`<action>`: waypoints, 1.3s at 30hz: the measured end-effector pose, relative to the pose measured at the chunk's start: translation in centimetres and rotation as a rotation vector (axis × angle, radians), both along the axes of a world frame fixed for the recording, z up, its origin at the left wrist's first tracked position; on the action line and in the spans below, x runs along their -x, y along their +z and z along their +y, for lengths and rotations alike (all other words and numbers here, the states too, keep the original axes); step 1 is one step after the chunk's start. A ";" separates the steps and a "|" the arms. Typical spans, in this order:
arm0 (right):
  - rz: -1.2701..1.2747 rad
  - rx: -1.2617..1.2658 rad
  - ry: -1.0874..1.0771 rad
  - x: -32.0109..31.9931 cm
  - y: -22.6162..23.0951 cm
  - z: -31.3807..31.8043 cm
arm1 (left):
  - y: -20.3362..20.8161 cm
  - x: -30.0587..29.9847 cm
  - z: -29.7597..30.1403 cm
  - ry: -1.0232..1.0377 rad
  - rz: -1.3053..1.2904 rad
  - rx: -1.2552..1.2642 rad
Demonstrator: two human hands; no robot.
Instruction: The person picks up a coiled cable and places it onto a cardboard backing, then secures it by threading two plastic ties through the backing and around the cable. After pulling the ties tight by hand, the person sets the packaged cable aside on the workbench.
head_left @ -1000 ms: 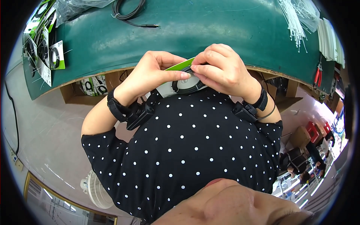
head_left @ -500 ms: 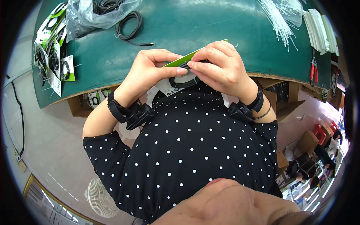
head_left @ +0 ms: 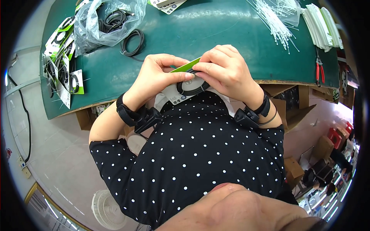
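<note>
A packaging card, white with a green side, is held tilted in front of my body at the table edge. A coiled black cable lies against its white face, with a small pale tie around its lower right part. My left hand is closed on the card's left side, thumb in front on the coil and fingers behind. At the upper right of the coil, my right hand is closed in a pinch on the cable. Its fingertips hide the exact spot where they grip.
On the green table, carded cables pile up at left beside a clear bag of black cables. A loose cable coil lies near it. White cable ties, stacked cards and red-handled pliers are at right.
The view has shifted, so the table things sit lower and more of the far table shows. My hands keep hold of the card and cable, with the card's green side less visible.
</note>
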State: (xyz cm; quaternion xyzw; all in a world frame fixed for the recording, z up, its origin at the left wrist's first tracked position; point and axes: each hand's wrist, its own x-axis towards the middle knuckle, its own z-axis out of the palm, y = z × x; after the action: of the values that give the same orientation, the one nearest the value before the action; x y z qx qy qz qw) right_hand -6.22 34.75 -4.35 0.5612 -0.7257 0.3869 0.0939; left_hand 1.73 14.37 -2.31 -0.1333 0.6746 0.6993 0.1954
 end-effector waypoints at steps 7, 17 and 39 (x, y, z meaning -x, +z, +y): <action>-0.004 -0.050 -0.005 0.3 0.6 0.3 | -0.6 0.2 0.6 -0.002 0.021 -0.008; 0.094 -0.064 -0.027 -1.4 -0.4 1.1 | -1.5 0.0 0.7 -0.093 0.084 0.016; -0.235 -0.496 -0.995 17.4 -5.1 12.1 | -1.3 -1.2 1.4 -0.077 0.263 0.087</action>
State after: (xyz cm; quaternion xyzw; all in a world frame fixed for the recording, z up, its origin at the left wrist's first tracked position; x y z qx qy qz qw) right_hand -23.67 46.85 -9.43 0.1103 -0.9774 0.1738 0.0489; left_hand 2.93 15.79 -3.62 -0.0229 0.7287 0.6727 0.1262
